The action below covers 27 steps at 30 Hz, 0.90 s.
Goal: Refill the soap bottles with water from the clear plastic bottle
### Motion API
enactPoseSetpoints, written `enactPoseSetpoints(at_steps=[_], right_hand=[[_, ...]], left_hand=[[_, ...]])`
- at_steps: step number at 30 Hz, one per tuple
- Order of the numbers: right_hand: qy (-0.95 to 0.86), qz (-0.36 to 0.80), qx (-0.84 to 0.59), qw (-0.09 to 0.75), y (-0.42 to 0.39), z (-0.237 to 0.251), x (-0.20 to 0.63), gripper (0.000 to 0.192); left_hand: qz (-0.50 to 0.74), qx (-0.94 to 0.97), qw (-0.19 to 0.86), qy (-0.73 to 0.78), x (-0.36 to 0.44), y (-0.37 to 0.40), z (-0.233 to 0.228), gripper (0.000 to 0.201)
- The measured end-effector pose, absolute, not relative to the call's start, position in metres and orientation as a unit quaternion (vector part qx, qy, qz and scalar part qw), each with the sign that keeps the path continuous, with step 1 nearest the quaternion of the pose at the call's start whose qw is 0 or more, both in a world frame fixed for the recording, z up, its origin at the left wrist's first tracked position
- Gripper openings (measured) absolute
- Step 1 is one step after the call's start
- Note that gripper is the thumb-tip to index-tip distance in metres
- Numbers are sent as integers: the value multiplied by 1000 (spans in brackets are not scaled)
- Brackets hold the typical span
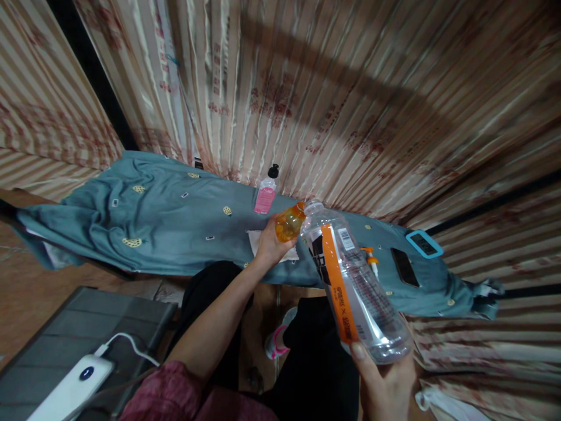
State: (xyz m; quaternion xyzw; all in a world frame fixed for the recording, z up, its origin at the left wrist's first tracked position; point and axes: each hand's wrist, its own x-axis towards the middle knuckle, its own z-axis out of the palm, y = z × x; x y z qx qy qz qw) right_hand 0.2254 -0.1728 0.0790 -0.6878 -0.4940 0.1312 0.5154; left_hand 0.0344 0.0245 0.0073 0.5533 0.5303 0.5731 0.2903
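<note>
My right hand (388, 383) grips the base of a large clear plastic bottle (357, 292) with an orange and black label. The bottle is tilted, its uncapped neck pointing up and to the left. My left hand (268, 245) is wrapped round a smaller amber bottle (289, 223). The mouths of the two bottles meet or nearly meet; I cannot tell whether they touch. Partly under my left hand lies a white cloth or tissue (290, 255). An orange pump top (370, 258) rests on the table just right of the large bottle.
A pink-labelled bottle with a black cap (265, 196) stands at the back of the cloth-covered table (175, 222). To the right lie a dark phone (404, 266) and a blue-framed device (424, 244). A white power bank (74, 389) with a cable sits on a dark stool (52, 327). Striped curtains hang behind.
</note>
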Motion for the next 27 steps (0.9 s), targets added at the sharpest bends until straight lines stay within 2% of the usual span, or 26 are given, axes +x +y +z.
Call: enactPoseSetpoints(at_steps=[7, 18, 27], right_hand=[[-475, 128, -699, 519, -174, 93, 202, 80], [-494, 116, -699, 503, -174, 83, 220, 79], [-472, 140, -690, 530, -174, 91, 206, 81]], left_hand=[[570, 554, 285, 536, 34, 24, 9, 64], [574, 554, 284, 533, 35, 27, 5, 66], [581, 553, 295, 520, 34, 26, 4, 66]])
